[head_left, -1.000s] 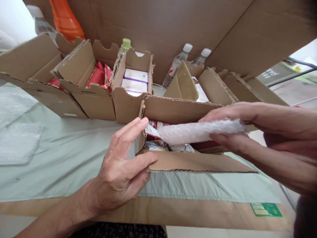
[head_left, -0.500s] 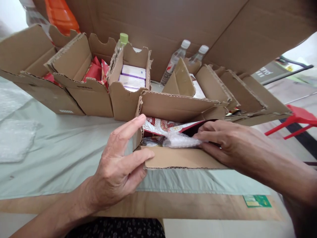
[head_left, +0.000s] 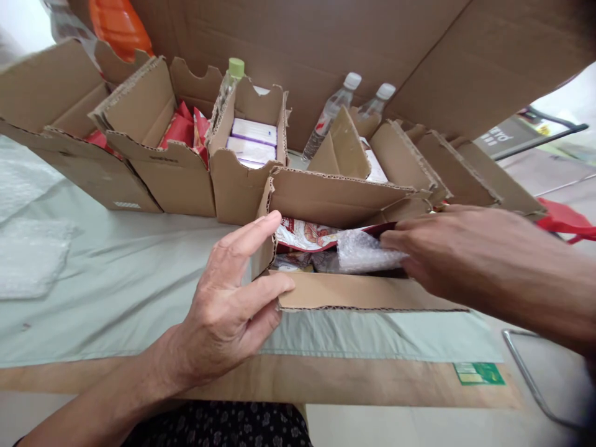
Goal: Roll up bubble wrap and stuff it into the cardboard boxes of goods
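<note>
A small open cardboard box (head_left: 372, 292) lies in front of me on the cloth. My left hand (head_left: 237, 292) holds its left end, thumb over the front flap and fingertips at the left corner. Inside the box my right hand (head_left: 419, 248) grips a piece of bubble wrap (head_left: 367, 251), its fingers partly hidden behind the wrap and blurred. A red and white printed packet (head_left: 310, 234) lies along the back wall of the box, behind the bubble wrap. Beneath it, other packaging shows only in part.
Behind stand cardboard bins holding red packets (head_left: 179, 127) and white-purple packs (head_left: 252, 141). Clear bottles (head_left: 331, 115) and an orange bottle (head_left: 120, 28) stand farther back. Bubble wrap sheets (head_left: 32, 257) lie left. A green card (head_left: 479, 374) is at the front edge; a red stool (head_left: 565, 218) stands right.
My right hand has shifted right and slightly up, drawing the bubble wrap rightward within the box. My left hand keeps its hold on the box's left end.
</note>
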Available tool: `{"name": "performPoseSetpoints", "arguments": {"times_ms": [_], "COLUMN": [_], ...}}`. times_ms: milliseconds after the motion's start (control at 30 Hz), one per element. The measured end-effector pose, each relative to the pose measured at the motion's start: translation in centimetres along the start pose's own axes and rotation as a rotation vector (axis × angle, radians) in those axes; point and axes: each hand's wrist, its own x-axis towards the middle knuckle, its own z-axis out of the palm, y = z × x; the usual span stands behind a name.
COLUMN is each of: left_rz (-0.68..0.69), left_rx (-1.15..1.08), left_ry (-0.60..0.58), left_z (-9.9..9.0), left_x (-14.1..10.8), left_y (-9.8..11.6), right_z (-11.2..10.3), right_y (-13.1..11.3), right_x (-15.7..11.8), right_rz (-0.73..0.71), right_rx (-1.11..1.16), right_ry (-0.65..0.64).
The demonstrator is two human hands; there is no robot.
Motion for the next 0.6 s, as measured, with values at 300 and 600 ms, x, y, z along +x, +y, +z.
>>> {"name": "performPoseSetpoints", "arguments": {"times_ms": [300, 600], "left_rz": [0.016, 0.014], "left_rx": [-0.025, -0.029], "left_ry": [0.019, 0.034], "left_z": [0.1, 0.4], "left_x": [-0.2, -0.2], "left_y": [-0.1, -0.1], "right_z": [0.8, 0.1], "right_y": [-2.3, -3.5], "right_x": [0.8, -0.2], "right_rz": [-0.394, -0.393], "right_rx": [-0.224, 0.133], "right_ry": [-0.215, -0.105]}}
